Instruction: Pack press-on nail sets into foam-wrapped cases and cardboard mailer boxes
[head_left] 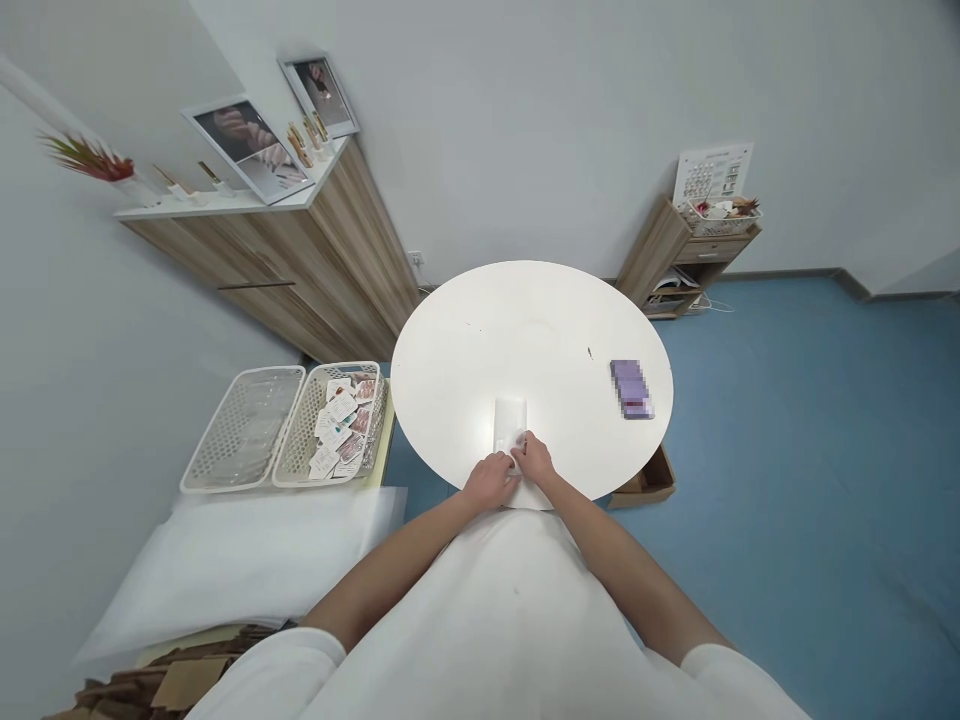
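A small white rectangular packet (511, 412), partly see-through, lies near the front edge of the white oval table (465, 340). Its near end is under my fingers. My left hand (491, 482) is closed at the packet's lower left, fingers pressed together. From the right, my right hand (535, 459) pinches at the packet's near right side, thumb and fingers drawn together. The two hands almost touch, and the exact grip is too small to make out. Farther right on the table sits a purple stack (632, 388), blurred into blocks.
Left of the table stand a white basket of printed cards (300, 455) and a basket of clear plastic pieces (201, 478). White sheeting (262, 560) lies nearer. A wooden cabinet (360, 240) is behind left, a small shelf (656, 250) behind right. An open cardboard box (649, 493) is below the table.
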